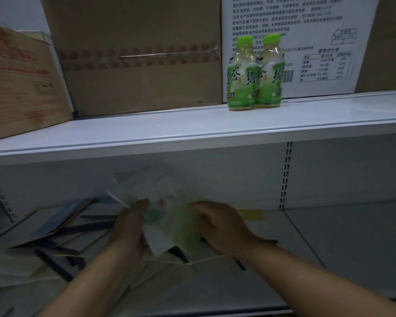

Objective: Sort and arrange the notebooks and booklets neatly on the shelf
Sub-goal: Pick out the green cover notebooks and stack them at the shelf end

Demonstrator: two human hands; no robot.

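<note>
Both hands, left hand [129, 227] and right hand [217, 225], grip a blurred pale-green booklet [169, 216] at lower centre, over the scattered pile [55, 239] on the lower shelf [341, 243]. Best squared edge-on before stacking.

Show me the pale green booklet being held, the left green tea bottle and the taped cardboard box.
pale green booklet [170, 216], head view, middle of its cover
left green tea bottle [240, 84], head view, its label
taped cardboard box [135, 83], head view, front face
</note>
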